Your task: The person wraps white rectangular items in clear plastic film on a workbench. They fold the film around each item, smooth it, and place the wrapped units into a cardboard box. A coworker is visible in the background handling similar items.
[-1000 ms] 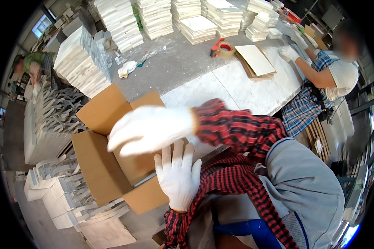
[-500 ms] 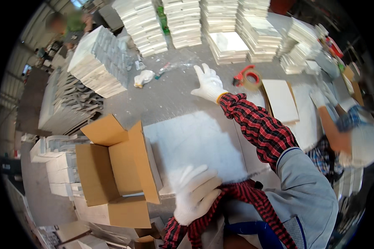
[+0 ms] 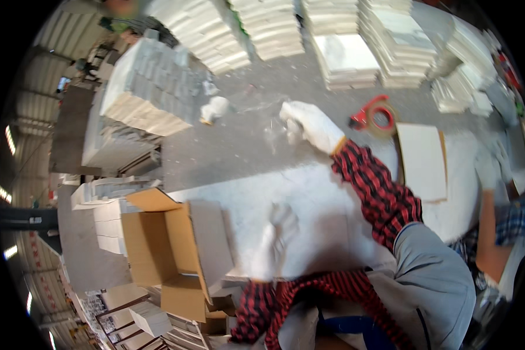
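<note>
My right hand (image 3: 314,125), in a white knit glove, reaches over the grey table, its fingers closed on a see-through plastic film (image 3: 272,129) that shows only faintly. My left hand (image 3: 274,242), gloved too and smeared by motion, hovers above the white slab (image 3: 245,195) with its fingers apart and nothing visible in them. Left of that hand stands an open cardboard box (image 3: 149,245), its flaps spread. A crumpled white glove or cloth (image 3: 216,109) lies left of the film. To the right of my right hand is a red tape dispenser (image 3: 370,115) with a roll of tape.
Stacks of white tiles (image 3: 347,58) line the far side, with another tile stack (image 3: 149,87) at the far left. A white panel (image 3: 421,163) lies on cardboard at the right. Beside it, a co-worker's gloved hand and arm (image 3: 487,216) reach in.
My right hand's spread fingers have closed on the film. My left hand has lifted forward over the slab. The whole view has shifted, so the surroundings sit differently.
</note>
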The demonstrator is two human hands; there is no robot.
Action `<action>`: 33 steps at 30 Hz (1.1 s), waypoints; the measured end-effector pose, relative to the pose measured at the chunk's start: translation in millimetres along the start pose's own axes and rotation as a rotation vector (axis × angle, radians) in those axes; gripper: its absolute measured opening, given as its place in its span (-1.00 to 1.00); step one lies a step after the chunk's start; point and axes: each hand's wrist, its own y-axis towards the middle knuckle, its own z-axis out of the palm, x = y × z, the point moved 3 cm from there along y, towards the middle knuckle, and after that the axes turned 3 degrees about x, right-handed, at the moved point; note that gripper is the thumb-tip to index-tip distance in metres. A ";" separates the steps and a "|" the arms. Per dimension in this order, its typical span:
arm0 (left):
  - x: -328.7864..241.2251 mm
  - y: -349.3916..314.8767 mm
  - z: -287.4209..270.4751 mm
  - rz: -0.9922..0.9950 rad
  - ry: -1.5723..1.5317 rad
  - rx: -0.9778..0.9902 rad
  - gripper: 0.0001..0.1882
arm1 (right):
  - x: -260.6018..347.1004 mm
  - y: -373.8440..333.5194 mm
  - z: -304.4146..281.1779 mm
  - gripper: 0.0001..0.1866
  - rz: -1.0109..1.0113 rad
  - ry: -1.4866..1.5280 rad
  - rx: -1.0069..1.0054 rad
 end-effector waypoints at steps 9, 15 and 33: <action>-19.1 56.3 17.9 -0.064 -0.364 0.129 0.09 | -54.0 -265.5 36.1 -0.70 0.074 -0.354 -0.332; -4.1 17.7 -12.0 -0.028 -0.372 0.140 0.36 | -76.2 -315.5 40.0 -0.79 -0.215 -0.801 -0.506; 49.1 -31.0 -4.8 -0.121 -0.002 0.174 -0.61 | -139.6 -425.0 109.1 -0.76 0.035 -0.992 -0.492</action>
